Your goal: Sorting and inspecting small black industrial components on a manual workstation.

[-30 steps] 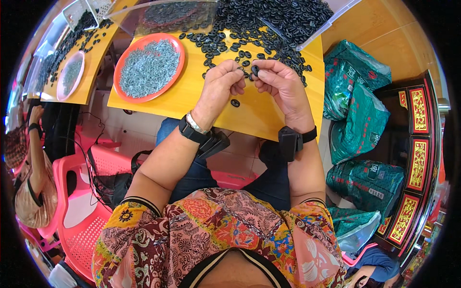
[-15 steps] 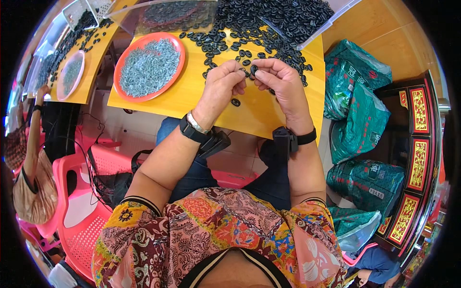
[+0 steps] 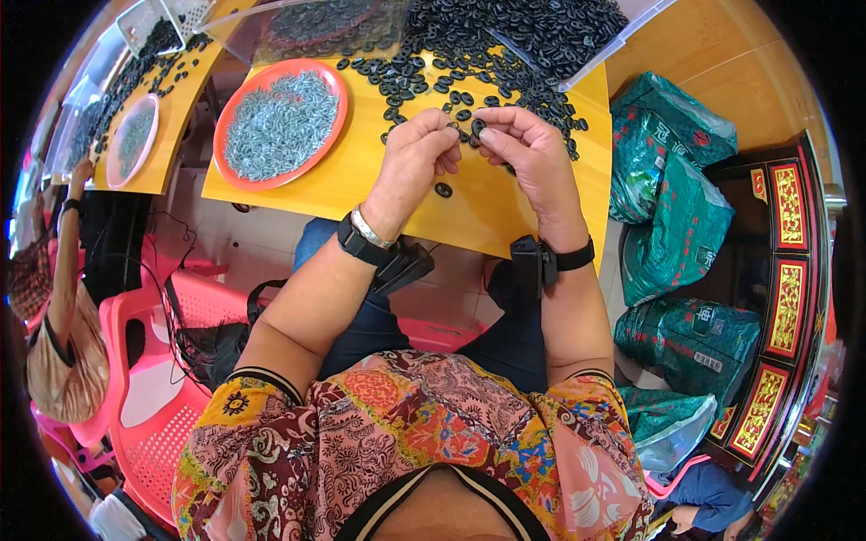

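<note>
Over the yellow table (image 3: pixel 361 194), both hands meet near a spread of small black oval pieces (image 3: pixel 424 95). My right hand (image 3: pixel 530 149) pinches one black oval piece (image 3: pixel 478 128) between thumb and forefinger. Close beside it, my left hand (image 3: pixel 419 149) has its thumb and forefinger pressed together, the other fingers curled. A tiny dark bit shows at those left fingertips, too small to name. One loose black oval piece (image 3: pixel 443 190) lies on the table just below the hands. To the left stands an orange-red plate (image 3: pixel 341 97) heaped with small silvery metal pins (image 3: pixel 275 126).
Clear plastic bins (image 3: pixel 577 77) with more black pieces stand at the far side. Green bags (image 3: pixel 677 225) line the right, beside a dark cabinet with gold panels (image 3: pixel 785 307). A pink chair (image 3: pixel 171 442) is at left, where another person's arm (image 3: pixel 65 261) reaches a second table.
My left hand has shifted very slightly up and away from the black oval piece. My right hand keeps its pinch on that piece, almost still.
</note>
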Demonstrator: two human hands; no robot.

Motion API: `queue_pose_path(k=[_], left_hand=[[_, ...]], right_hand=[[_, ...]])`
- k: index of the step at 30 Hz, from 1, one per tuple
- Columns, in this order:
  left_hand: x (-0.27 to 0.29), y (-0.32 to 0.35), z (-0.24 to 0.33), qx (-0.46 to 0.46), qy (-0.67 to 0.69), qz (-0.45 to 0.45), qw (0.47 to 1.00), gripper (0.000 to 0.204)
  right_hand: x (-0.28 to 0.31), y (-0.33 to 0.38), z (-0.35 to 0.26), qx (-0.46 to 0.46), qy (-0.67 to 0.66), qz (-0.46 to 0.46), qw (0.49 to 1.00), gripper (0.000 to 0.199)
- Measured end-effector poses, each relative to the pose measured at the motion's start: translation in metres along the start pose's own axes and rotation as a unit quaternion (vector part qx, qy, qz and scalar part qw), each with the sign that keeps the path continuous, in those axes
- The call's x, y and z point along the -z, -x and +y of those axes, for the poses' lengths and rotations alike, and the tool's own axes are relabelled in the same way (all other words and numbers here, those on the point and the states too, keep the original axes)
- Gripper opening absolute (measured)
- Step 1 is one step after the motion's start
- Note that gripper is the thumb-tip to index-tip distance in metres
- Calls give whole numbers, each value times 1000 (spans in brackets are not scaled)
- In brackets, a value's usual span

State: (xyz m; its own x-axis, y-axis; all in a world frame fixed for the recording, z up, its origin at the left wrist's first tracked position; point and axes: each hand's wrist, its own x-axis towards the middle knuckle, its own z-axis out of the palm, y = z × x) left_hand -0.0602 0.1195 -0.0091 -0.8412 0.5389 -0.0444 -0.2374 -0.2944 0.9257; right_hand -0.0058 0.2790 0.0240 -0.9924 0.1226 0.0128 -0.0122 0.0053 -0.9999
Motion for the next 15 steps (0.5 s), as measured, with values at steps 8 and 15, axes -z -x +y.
queue_pose_path(k=[8,15], left_hand=[[-3,0,1,33,2,-18,999,13],[-2,2,4,35,-4,-13,999,13]], right_hand=[[-1,1,-1,-4,1,7,1000,21],[-3,-1,4,-10,9,5,1000,22]])
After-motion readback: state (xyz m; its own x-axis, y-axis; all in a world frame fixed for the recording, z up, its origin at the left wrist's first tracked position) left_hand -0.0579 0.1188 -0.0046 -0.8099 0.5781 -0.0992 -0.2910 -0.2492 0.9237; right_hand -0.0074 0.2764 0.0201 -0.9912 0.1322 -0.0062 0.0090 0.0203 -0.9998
